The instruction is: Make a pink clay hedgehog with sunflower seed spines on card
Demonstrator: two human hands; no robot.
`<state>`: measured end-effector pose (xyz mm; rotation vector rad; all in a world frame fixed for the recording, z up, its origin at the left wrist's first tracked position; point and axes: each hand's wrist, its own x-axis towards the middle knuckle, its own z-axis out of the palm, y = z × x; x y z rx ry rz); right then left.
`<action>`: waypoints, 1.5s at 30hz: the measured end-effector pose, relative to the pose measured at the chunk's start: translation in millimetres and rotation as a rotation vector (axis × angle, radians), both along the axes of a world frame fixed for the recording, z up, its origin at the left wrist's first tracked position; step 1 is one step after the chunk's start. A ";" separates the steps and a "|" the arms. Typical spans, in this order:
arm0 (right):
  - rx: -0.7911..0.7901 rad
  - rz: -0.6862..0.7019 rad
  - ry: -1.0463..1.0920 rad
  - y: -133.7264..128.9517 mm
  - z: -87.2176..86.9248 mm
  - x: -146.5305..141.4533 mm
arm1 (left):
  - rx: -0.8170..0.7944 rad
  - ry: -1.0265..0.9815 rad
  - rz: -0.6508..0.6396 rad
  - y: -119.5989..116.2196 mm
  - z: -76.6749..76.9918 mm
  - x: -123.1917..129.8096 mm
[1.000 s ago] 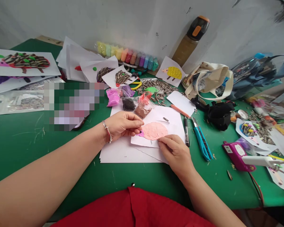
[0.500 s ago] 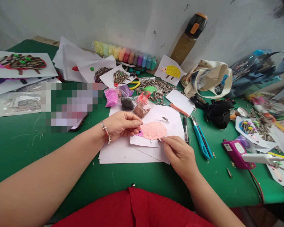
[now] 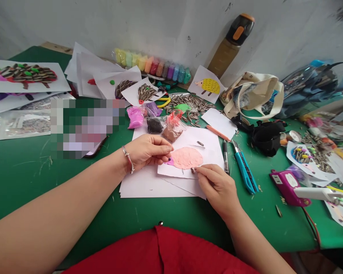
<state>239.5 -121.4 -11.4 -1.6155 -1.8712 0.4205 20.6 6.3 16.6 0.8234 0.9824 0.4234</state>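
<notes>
Right hand (image 3: pixel 217 186) at small brown piece (image 3: pixel 192 170), near edge of peach clay oval (image 3: pixel 187 158)

Green table (image 3: pixel 25 167) under everything. White paper stack (image 3: pixel 160 189) lies beneath the oval's card (image 3: pixel 174 173). Left hand (image 3: pixel 154 152) at the oval's left end; thumb and forefinger about together, can't tell if they grip the card. Right hand sits right and nearside of the oval, closer to the piece; thumb and forefinger almost meeting there, pinching or just touching, can't tell. Teal cutter (image 3: pixel 246 175) and black pen (image 3: pixel 226 160) right of oval, brown clay bag (image 3: pixel 171 134) beyond it. Oval's long axis runs left-right. Seed (image 3: pixel 200 143) just past its far right edge. Piece is just left of the right fingertips, by the oval's nearside rim, axis too small to read. Only the piece stands between those fingertips and the oval; left hand covers the card's left end.
</notes>
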 end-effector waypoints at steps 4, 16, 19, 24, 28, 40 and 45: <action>0.004 0.017 -0.037 1.4 -1.3 -1.1 | 0.001 0.003 -0.005 -0.6 -0.1 0.1; 0.069 0.060 -0.128 2.5 -6.1 -1.0 | 0.011 0.012 -0.006 -0.9 0.5 0.2; 0.071 0.051 -0.115 1.7 -5.8 0.1 | 0.011 0.017 -0.008 -1.0 0.9 0.3; 0.045 0.049 -0.063 -2.5 -2.1 3.6 | 0.010 0.018 -0.012 -0.7 0.5 0.7; 0.072 0.145 -0.174 -4.9 -0.2 2.3 | 0.009 0.019 -0.005 -0.5 0.3 0.3; 0.095 0.200 -0.241 -14.4 -0.1 3.5 | 0.008 0.007 -0.005 0.0 0.4 0.5; 0.116 0.191 -0.227 -13.9 -0.9 2.1 | 0.001 0.012 0.005 0.0 0.9 1.3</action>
